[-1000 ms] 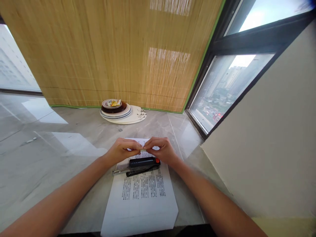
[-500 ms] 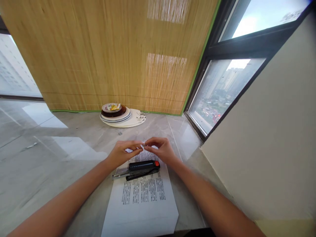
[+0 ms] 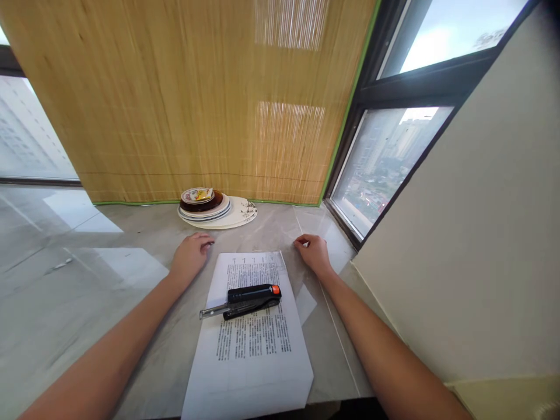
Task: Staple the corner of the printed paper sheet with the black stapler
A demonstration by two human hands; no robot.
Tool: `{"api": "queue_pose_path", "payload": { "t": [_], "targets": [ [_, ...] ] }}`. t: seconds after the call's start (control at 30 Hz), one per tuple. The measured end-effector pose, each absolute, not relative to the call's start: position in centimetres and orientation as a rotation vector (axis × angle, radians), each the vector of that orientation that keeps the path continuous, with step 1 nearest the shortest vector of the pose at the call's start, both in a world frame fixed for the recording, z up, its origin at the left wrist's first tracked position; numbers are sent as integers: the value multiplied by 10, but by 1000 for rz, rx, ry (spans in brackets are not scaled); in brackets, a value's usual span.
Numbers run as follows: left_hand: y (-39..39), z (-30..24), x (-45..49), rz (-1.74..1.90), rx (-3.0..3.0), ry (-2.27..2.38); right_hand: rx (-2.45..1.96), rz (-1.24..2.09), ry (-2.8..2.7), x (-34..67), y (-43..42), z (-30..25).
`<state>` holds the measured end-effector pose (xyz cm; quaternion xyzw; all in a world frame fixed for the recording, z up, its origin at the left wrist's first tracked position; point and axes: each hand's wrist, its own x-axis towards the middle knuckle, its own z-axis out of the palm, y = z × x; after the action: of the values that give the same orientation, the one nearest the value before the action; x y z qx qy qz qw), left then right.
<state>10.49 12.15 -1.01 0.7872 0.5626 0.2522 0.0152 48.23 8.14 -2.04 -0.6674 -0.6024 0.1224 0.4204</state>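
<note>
1. One pane (image 3: 30,128) of glass stands at the far left, with a building beyond it.
2. Beside it hangs a wooden blind (image 3: 184,99) with green edging, its lower edge at the back of the grey counter (image 3: 109,315).
3. The left hand (image 3: 191,254) is just left of the paper's far end, its fingers (image 3: 205,238) curled; a small grey bit (image 3: 211,242) shows at their tips (whether gripped or only touched, I cannot tell).
4. Behind that hand sit stacked plates (image 3: 207,211), with a yellow packet (image 3: 205,194) on the top one and an oval platter (image 3: 245,213) underneath.
5. Printed paper (image 3: 245,385) lies on the counter between the two forearms.
6. Across it rests the stapler (image 3: 254,294), black with an orange end, apart from both hands; a clear strip (image 3: 213,312) juts out leftward, past the paper's edge.
7. The right hand (image 3: 314,251) is right of the paper's far end, thumb and forefinger drawn together; I cannot tell if they pinch something.
8. Rightmost come a dark-framed window (image 3: 389,157) and a pale wall (image 3: 481,233).
</note>
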Motion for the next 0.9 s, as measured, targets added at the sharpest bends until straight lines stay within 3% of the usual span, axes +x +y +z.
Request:
{"api": "queue_pose_path", "payload": {
  "t": [0.2, 0.4, 0.53, 0.7, 0.9],
  "targets": [
    [117, -5, 114, 932, 2348, 1706, -1680, 267, -1550, 478, 85, -24],
    [109, -3, 131, 1126, 2036, 1340, -1647, 188, -1492, 473, 81, -15],
    [109, -3, 133, 1148, 1966, 1277, -1249, 175, -1595, 453, 65, 4],
    [107, 1, 134, 1202, 1805, 1205, -638, 582, -2127, 422, 34, 18],
    [105, 5, 135, 1254, 1777, 1257, -629, 547, -2363, 403, 11, 13]
  ]
}}
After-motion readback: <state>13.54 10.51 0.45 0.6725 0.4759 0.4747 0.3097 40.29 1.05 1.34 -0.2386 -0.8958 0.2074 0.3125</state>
